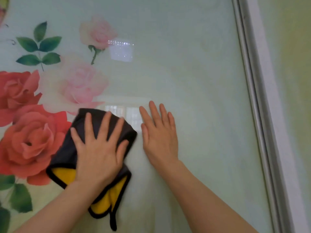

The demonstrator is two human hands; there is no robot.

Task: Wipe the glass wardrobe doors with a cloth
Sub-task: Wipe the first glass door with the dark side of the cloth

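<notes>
On the glass door, slightly blurred dark-and-yellow cloth.

head view | worn on head, faces glass door squarely | close (frame edge at right)

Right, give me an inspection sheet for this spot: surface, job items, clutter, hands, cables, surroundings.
Surface: glass door, pale green, printed with red and pink roses on its left part; window reflections show on it.
Job's things: cloth, dark grey with a yellow underside, pressed flat to the glass, its lower corner and loop hanging free.
Clutter: nothing seen.
Grips: left hand flat on the cloth, fingers spread; right hand flat on bare glass beside the cloth, holding nothing.
Cables: nothing seen.
Surroundings: metal door frame along the right edge, yellowish wall beyond it.
</notes>
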